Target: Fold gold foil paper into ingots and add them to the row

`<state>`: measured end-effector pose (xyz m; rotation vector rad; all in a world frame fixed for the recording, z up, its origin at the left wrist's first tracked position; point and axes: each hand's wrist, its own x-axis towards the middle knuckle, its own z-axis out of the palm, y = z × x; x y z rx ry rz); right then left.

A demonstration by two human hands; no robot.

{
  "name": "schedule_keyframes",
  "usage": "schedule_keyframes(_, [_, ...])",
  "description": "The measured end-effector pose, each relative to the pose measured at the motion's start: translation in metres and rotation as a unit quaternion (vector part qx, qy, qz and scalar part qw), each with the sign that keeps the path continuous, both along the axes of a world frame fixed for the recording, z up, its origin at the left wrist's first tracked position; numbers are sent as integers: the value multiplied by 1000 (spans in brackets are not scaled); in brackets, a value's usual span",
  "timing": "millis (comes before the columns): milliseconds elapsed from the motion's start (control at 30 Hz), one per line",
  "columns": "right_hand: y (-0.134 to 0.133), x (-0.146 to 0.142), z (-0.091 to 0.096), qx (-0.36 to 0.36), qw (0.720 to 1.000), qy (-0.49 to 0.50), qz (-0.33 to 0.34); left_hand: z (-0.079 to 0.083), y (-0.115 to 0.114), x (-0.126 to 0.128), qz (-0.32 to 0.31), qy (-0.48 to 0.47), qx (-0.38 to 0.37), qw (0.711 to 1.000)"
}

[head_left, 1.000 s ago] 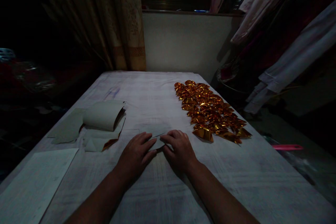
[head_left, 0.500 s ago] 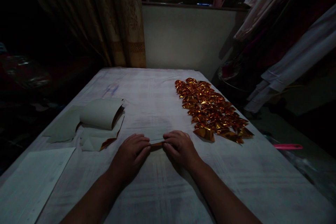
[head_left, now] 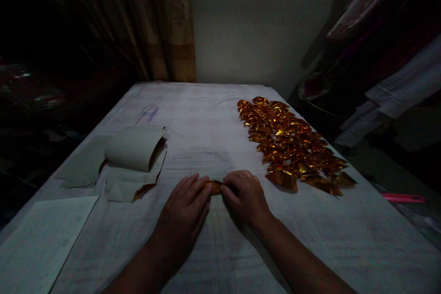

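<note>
Between my two hands, low over the middle of the table, is a small folded piece of gold foil paper (head_left: 216, 188), its shiny side showing. My left hand (head_left: 188, 202) is closed on its left end, fingers pressed together over it. The fingers of my right hand (head_left: 244, 195) curl round the right end and pinch it, hiding that part. To the left lie pale-backed foil sheets (head_left: 134, 147), curled up, with gold at their edges. Many folded gold foil pieces (head_left: 289, 144) are set out in a cluster at the right.
A white sheet of paper (head_left: 44, 239) lies at the table's left edge. The table (head_left: 196, 124) has a pale checked cloth. Behind it are a curtain (head_left: 165, 32) and a wall (head_left: 248, 32). Clothes (head_left: 399, 82) hang at the right, near a pink handle (head_left: 403, 198).
The foil paper between my hands now shows more gold and looks shorter, with my hands closer together. My left hand has come further over it. The view has shifted slightly.
</note>
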<state>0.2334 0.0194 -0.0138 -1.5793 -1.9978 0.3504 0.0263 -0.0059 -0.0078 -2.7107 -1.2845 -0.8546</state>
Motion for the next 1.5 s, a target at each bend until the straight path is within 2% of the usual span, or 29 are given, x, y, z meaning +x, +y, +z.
schedule_keyframes(67, [-1,-1,-1,1,1000,1,3,1,-7,8,-47,38,-10,998])
schedule_keyframes(133, [-1,0,-2,6,1000,5,5,0,-11,13,-58,59,-19,996])
schedule_keyframes(567, [2,1,-6,34,999,-18,-7,-12,-13,13,-39,82,-48,995])
schedule_keyframes(833, [4,0,-5,27,999,-34,-17,-11,-13,12,-32,101,-32,994])
schedule_keyframes(1067, [4,0,-7,33,999,-29,-29,-16,-15,13,-21,84,-64,994])
schedule_keyframes(1300, [3,-1,-11,63,997,-6,-35,-14,-14,12,-26,88,-57,994])
schedule_keyframes(1500, [3,0,-10,54,998,-17,-27,-13,-14,13,-21,93,-59,994])
